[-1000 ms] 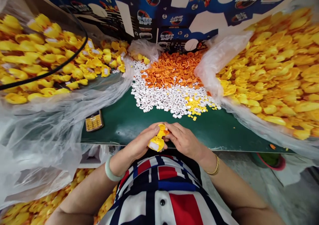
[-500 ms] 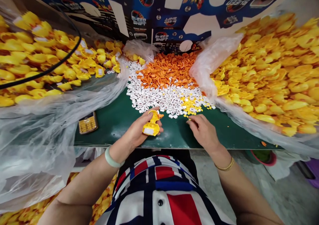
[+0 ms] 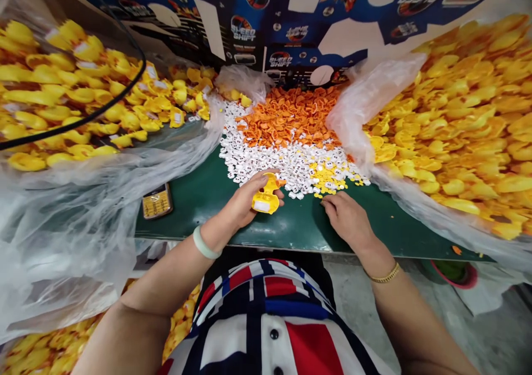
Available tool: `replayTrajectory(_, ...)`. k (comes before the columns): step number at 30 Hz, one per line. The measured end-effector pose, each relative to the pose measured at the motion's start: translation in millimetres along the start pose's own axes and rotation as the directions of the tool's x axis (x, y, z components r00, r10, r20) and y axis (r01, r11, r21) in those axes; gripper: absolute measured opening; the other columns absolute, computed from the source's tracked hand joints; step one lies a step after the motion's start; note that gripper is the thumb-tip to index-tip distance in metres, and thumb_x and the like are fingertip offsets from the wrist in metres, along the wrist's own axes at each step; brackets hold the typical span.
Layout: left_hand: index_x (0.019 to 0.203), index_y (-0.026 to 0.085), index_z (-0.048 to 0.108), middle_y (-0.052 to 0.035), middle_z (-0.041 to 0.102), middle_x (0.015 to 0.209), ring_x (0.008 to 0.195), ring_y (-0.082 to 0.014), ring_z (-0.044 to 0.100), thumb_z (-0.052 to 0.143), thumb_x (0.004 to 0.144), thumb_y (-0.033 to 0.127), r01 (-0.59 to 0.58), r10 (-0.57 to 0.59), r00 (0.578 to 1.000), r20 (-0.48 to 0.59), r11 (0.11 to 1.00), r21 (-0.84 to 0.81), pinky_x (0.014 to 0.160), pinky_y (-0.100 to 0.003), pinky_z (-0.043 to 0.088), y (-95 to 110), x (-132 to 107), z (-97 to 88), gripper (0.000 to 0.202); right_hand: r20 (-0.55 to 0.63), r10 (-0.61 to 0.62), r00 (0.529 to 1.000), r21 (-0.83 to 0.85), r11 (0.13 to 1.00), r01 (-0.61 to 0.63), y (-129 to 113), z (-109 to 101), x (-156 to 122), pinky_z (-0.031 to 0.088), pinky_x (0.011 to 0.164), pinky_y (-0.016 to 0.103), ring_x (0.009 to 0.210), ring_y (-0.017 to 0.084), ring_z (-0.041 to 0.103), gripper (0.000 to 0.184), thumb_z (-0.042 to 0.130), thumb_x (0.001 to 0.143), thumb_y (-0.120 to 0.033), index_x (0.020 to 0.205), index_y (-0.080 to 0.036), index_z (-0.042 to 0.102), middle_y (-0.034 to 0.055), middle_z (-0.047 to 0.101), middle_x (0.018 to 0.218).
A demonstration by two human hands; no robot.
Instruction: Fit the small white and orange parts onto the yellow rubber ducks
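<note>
I see the left hand (image 3: 241,209) clamped on a yellow toy duck (image 3: 266,199) just above the green tabletop (image 3: 291,228), gripped by the body (beak left clear). The right hand (image 3: 348,220) curls beside the small yellow pieces (image 3: 328,176); I cannot tell if it is pinching one.

Pale green bangle (image 3: 203,243) by left hand (image 3: 241,206), gold chain bracelet (image 3: 385,278) by right hand (image 3: 347,220); buttoned shirt (image 3: 266,319) striped red, white, navy.

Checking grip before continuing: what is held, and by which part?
Left hand grips the yellow plastic duck by its body; right hand rests palm-down, any pinch cannot be told.
</note>
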State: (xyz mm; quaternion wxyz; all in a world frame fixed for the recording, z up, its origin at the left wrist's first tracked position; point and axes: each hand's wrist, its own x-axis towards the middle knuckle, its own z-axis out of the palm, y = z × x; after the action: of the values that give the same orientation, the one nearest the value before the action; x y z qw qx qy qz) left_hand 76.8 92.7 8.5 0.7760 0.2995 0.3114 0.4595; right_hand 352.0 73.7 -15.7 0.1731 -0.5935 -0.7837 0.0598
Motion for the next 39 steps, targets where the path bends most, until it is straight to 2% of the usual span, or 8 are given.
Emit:
replayTrajectory(6,0.114,0.016,0.059,-0.0042,0.066,0.082,0.068,-0.0175,0.065,0.067,0.079,0.038,-0.026,0.021,0.992,-0.124,0.999,-0.039,0.064,-0.03,0.053,-5.1,3.3,1.4,0.042,-0.188,-0.288,0.939,0.21,0.922,0.325,-64.1,5.6,1.6,0.055,0.074,0.033,0.082,0.019,0.066,0.017,0.051,0.098,-0.024,0.099,-0.021,0.067,0.0067,0.069,0.088)
replayTrajectory(10,0.11,0.016,0.058,-0.0032,0.065,0.083,0.067,-0.0157,0.063,0.067,0.079,0.038,-0.056,0.045,0.98,-0.196,0.997,-0.053,0.062,-0.028,0.05,-7.4,1.9,0.0,0.039,-0.201,-0.477,0.856,0.124,0.854,0.505,-93.9,18.5,5.2,0.054,0.072,0.032,0.083,0.019,0.064,0.019,0.051,0.097,-0.021,0.104,-0.022,0.068,0.0072,0.069,0.089)
replayTrajectory(19,0.104,0.016,0.06,-0.0029,0.066,0.083,0.069,-0.0144,0.064,0.068,0.08,0.037,-0.052,0.024,0.972,-0.234,0.992,-0.111,0.062,-0.025,0.05,-11.1,2.8,-4.7,0.034,-0.156,-0.561,0.813,-0.041,0.826,0.562,-98.5,39.3,9.1,0.052,0.07,0.033,0.078,0.02,0.06,0.023,0.048,0.098,-0.02,0.104,-0.021,0.07,0.0083,0.066,0.085)
replayTrajectory(26,0.109,0.016,0.059,-0.0036,0.067,0.074,0.064,-0.0165,0.065,0.067,0.081,0.042,0.017,-0.047,0.969,-0.244,0.992,-0.123,0.063,-0.027,0.052,-10.6,2.8,-6.7,0.039,-0.088,-0.573,0.815,0.093,0.809,0.58,-90.7,44.6,5.9,0.055,0.075,0.036,0.085,0.021,0.063,0.029,0.05,0.099,-0.022,0.124,-0.023,0.064,0.0092,0.069,0.098)
replayTrajectory(31,0.11,0.016,0.059,-0.0035,0.068,0.078,0.066,-0.016,0.066,0.067,0.082,0.039,-0.01,-0.02,0.965,-0.263,0.994,-0.111,0.061,-0.026,0.053,-10.6,2.6,-5.5,0.038,-0.134,-0.324,0.936,0.456,0.819,0.349,-105.0,38.7,7.2,0.056,0.079,0.031,0.088,0.016,0.065,0.018,0.052,0.099,-0.029,0.107,-0.021,0.066,0.0067,0.066,0.095)
replayTrajectory(34,0.113,0.017,0.058,-0.0035,0.068,0.078,0.065,-0.0167,0.067,0.065,0.084,0.039,0.009,-0.031,0.97,-0.241,0.996,-0.094,0.059,-0.027,0.054,-9.5,2.7,-6.0,0.037,-0.129,-0.224,0.966,0.507,0.822,0.259,-90.5,23.8,15.0,0.055,0.073,0.029,0.08,0.015,0.063,0.017,0.056,0.097,-0.034,0.106,-0.021,0.062,0.0042,0.065,0.091)
replayTrajectory(37,0.113,0.018,0.058,-0.0042,0.069,0.084,0.067,-0.0171,0.067,0.066,0.084,0.037,0.017,-0.044,0.965,-0.26,0.994,-0.104,0.06,-0.029,0.056,-7.1,2.7,-5.5,0.036,-0.229,-0.142,0.963,0.182,0.966,0.185,-33.2,-11.5,32.9,0.052,0.084,0.037,0.092,0.02,0.062,0.019,0.047,0.098,-0.026,0.104,-0.021,0.064,0.008,0.067,0.096)
replayTrajectory(39,0.113,0.018,0.059,-0.005,0.069,0.087,0.068,-0.0173,0.068,0.066,0.084,0.037,0.019,-0.047,0.962,-0.269,0.994,-0.104,0.061,-0.03,0.058,-5.8,3.1,-4.4,0.036,-0.32,0.014,0.947,-0.154,0.986,-0.066,21.8,-41.7,45.9,0.047,0.091,0.044,0.106,0.028,0.059,0.026,0.043,0.096,-0.021,0.109,-0.018,0.066,0.0145,0.065,0.11)
